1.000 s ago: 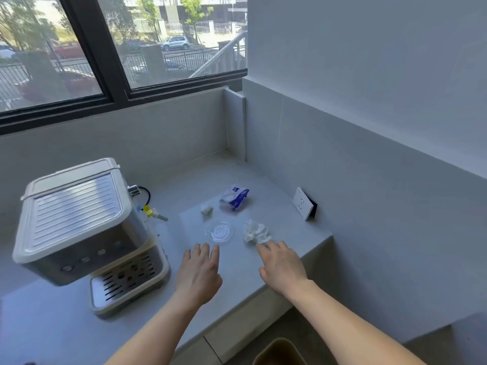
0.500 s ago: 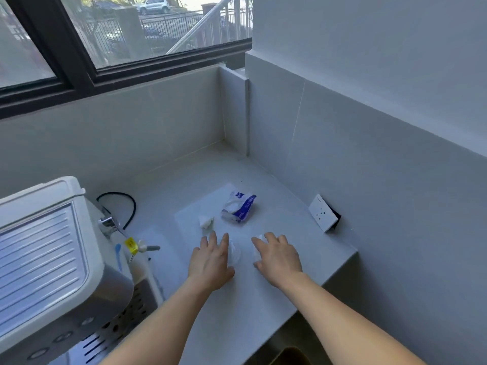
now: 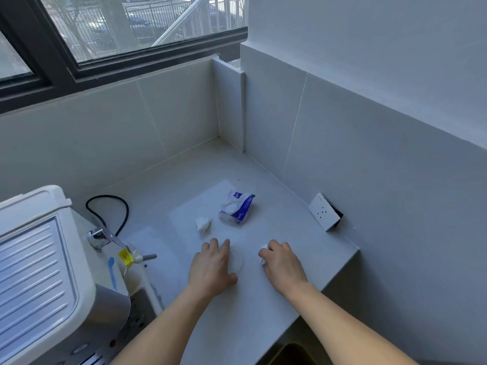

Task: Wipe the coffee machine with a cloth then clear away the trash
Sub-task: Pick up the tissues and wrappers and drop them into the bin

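The left hand [image 3: 212, 270] is lying palm down on the table [image 3: 250, 325], its fingers straight and spread over the left part of a clear plastic lid [image 3: 235, 259], which is peeking out past the forefinger. The hand is resting on the lid, not clasping it. Just to the right, the right hand [image 3: 283, 264] is curling its fingers round a crumpled tissue [image 3: 263, 257]; only a white scrap is showing at the knuckles. A small tissue wad [image 3: 203, 223] is lying just beyond the left hand, apart from it, and a blue-and-white tissue packet [image 3: 237, 209] is sitting a little farther back, between the two hands' lines of reach. The coffee machine [image 3: 39, 272] is standing at the left edge, its steam wand [image 3: 105, 237] and a yellow tag [image 3: 125, 255] pointing toward the left hand.

A second ago both hands were stopping short of the lid and the tissue, which were lying in plain sight; half a second ago the right hand was lying flat over the tissue, and now its fingers are closing on it. The machine is sliding farther out of view on the left.

Counting: two hands, one lid, two tissue wads, one packet, one coffee machine, one black cord [image 3: 108, 212], one wall socket [image 3: 324, 212].
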`<act>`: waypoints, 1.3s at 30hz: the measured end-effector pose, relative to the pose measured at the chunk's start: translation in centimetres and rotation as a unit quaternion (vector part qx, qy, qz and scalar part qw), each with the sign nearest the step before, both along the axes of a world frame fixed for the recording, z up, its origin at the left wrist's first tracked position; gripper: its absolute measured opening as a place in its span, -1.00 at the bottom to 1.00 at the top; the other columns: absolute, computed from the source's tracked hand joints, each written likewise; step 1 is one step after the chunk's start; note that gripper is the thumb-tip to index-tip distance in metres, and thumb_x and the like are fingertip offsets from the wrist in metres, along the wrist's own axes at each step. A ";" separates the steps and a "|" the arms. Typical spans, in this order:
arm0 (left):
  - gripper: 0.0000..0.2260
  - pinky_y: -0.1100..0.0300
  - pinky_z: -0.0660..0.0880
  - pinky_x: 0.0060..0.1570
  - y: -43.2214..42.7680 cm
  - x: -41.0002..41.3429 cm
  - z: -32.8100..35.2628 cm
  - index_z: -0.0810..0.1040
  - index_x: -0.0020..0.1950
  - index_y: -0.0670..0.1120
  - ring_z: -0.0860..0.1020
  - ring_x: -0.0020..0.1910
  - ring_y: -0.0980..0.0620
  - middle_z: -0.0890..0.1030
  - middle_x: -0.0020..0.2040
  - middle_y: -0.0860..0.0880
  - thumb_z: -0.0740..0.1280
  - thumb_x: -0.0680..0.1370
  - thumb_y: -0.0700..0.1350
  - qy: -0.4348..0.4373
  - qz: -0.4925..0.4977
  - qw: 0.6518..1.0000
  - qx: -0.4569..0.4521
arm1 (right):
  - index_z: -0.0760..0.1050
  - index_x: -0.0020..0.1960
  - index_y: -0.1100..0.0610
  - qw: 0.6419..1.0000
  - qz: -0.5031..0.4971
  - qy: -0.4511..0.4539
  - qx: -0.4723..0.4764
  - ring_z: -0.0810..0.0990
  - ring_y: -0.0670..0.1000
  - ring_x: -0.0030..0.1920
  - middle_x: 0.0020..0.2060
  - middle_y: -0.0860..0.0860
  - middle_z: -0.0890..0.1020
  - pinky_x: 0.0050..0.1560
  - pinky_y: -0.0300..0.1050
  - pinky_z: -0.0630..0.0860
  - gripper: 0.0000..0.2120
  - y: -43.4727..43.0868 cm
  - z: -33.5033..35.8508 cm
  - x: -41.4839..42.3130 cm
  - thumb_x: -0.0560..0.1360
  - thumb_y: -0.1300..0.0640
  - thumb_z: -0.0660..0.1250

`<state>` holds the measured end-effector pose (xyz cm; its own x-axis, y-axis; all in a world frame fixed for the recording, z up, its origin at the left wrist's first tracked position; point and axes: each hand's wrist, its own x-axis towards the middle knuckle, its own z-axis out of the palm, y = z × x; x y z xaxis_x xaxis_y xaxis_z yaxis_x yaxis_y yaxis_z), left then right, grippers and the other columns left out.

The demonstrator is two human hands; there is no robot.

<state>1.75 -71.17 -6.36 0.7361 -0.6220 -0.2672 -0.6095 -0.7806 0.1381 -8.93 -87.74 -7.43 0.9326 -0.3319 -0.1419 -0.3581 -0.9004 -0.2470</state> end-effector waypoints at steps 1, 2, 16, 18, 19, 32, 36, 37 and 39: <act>-0.32 0.07 0.45 -0.08 0.1 -0.3 0.0 0.27 0.40 0.00 0.40 0.10 -0.10 0.39 0.15 -0.05 0.35 0.34 0.15 0.000 -0.002 1.000 -0.006 | 0.51 0.14 0.07 1.000 -0.005 -0.003 0.003 0.39 0.10 0.06 0.13 0.03 0.48 -0.23 -0.07 0.41 -0.80 0.0 0.1 -0.3 0.58 0.17 0.18; -0.29 0.07 0.46 -0.07 0.2 -0.5 0.0 0.25 0.43 0.00 0.39 0.10 -0.10 0.39 0.17 -0.05 0.35 0.33 0.16 -0.001 -0.006 1.000 -0.012 | 0.51 0.17 0.06 1.000 -0.010 -0.006 0.005 0.39 0.10 0.07 0.13 0.03 0.47 -0.20 -0.05 0.46 -0.79 0.0 0.3 -0.5 0.58 0.18 0.18; -0.19 0.15 0.39 -0.13 -0.8 -6.4 1.6 0.14 0.53 0.00 0.40 0.15 -0.10 0.38 0.30 -0.09 0.36 0.36 0.19 -0.033 -0.066 0.996 -0.042 | 0.52 0.15 0.05 0.996 -0.069 -0.048 0.014 0.39 0.09 0.07 0.13 0.02 0.48 -0.06 0.02 0.54 -0.78 -0.4 3.1 -8.6 0.56 0.21 0.21; -0.20 0.15 0.37 -0.16 -0.7 -8.4 1.8 0.15 0.52 0.00 0.40 0.11 -0.09 0.39 0.27 -0.09 0.35 0.36 0.19 -0.036 -0.069 0.996 -0.039 | 0.53 0.16 0.05 0.996 -0.067 -0.055 0.019 0.39 0.09 0.09 0.14 0.02 0.48 -0.05 0.00 0.53 -0.78 -0.6 3.2 -10.4 0.56 0.21 0.22; -0.21 0.16 0.36 -0.18 -0.7 -9.5 1.9 0.16 0.51 0.00 0.40 0.10 -0.09 0.39 0.26 -0.08 0.35 0.36 0.20 -0.037 -0.069 0.996 -0.037 | 0.53 0.16 0.04 0.996 -0.065 -0.060 0.023 0.40 0.09 0.10 0.14 0.01 0.48 -0.03 -0.01 0.52 -0.77 -0.7 3.2 -11.5 0.56 0.21 0.22; -0.21 0.15 0.49 0.03 -0.5 -29.9 0.2 0.14 0.53 0.07 0.39 0.26 -0.04 0.36 0.38 -0.01 0.30 0.35 0.23 -0.027 0.035 0.997 -0.056 | 0.51 0.24 0.04 0.995 0.002 -0.074 0.070 0.41 0.03 0.11 0.16 0.00 0.49 0.00 -0.07 0.57 -0.73 -3.7 -0.2 -27.7 0.56 0.19 0.25; -0.21 0.13 0.50 0.01 -0.1 -34.2 -2.1 0.16 0.53 0.04 0.42 0.23 -0.05 0.39 0.34 -0.03 0.34 0.35 0.17 0.008 0.043 0.998 -0.043 | 0.51 0.28 0.00 0.995 -0.013 -0.047 0.088 0.42 0.02 0.13 0.17 -0.02 0.49 0.06 -0.08 0.55 -0.70 -3.6 -2.1 -31.3 0.56 0.16 0.28; -0.20 0.12 0.51 0.02 -0.1 -34.9 -3.0 0.16 0.54 0.04 0.42 0.23 -0.05 0.39 0.34 -0.03 0.36 0.35 0.16 0.019 0.045 0.998 -0.040 | 0.51 0.29 -0.01 0.994 -0.018 -0.040 0.096 0.42 0.02 0.13 0.18 -0.02 0.49 0.07 -0.09 0.54 -0.69 -3.5 -2.8 -32.0 0.56 0.15 0.28; -0.19 0.12 0.51 0.01 -0.2 -36.1 -5.0 0.16 0.54 0.05 0.44 0.23 -0.05 0.39 0.34 -0.03 0.37 0.34 0.16 0.041 0.041 0.998 -0.030 | 0.51 0.29 -0.02 0.994 -0.026 -0.018 0.108 0.42 0.00 0.13 0.17 -0.04 0.49 0.09 -0.10 0.52 -0.69 -3.4 -4.5 -33.3 0.57 0.14 0.28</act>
<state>-34.37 -71.33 -11.40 0.7619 -0.5779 -0.2925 -0.5290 -0.8158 0.2338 -42.20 -91.12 -11.93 0.9207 -0.3452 -0.1823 -0.3903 -0.8050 -0.4467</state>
